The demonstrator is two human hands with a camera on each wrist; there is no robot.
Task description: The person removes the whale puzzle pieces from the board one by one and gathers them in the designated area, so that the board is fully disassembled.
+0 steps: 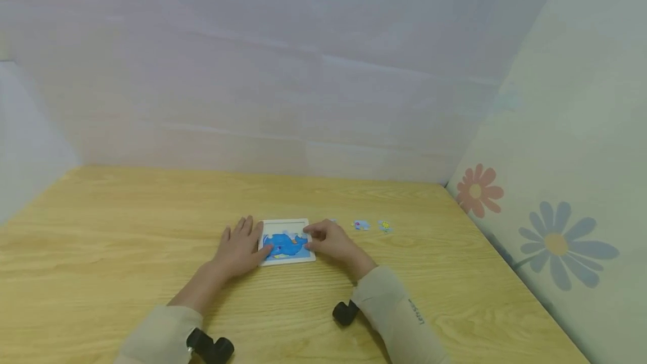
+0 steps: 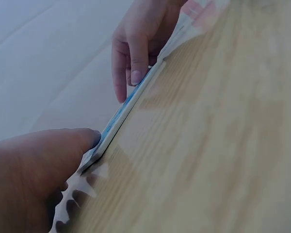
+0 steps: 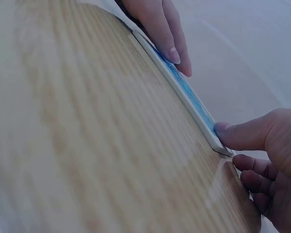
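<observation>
A jigsaw puzzle (image 1: 285, 260) in a white frame lies flat on the table, showing a blue whale. Bare grey backing shows along its upper part. My left hand (image 1: 240, 249) rests at its left side, fingers stretched out on the wood and thumb on the whale picture. At the right edge, my right hand (image 1: 331, 240) has its thumb on the picture and its index finger near the upper right. In the right wrist view its other fingers (image 3: 254, 182) are curled by the frame's corner (image 3: 223, 149). I cannot tell whether a loose piece sits under them.
Right of the puzzle lie a blue piece with a pink spot (image 1: 361, 224), a piece with a yellow flower (image 1: 385, 226) and another piece (image 1: 332, 220) partly behind my right hand. The wooden table (image 1: 126, 223) meets a pale back wall and a flower-printed right wall (image 1: 556, 145).
</observation>
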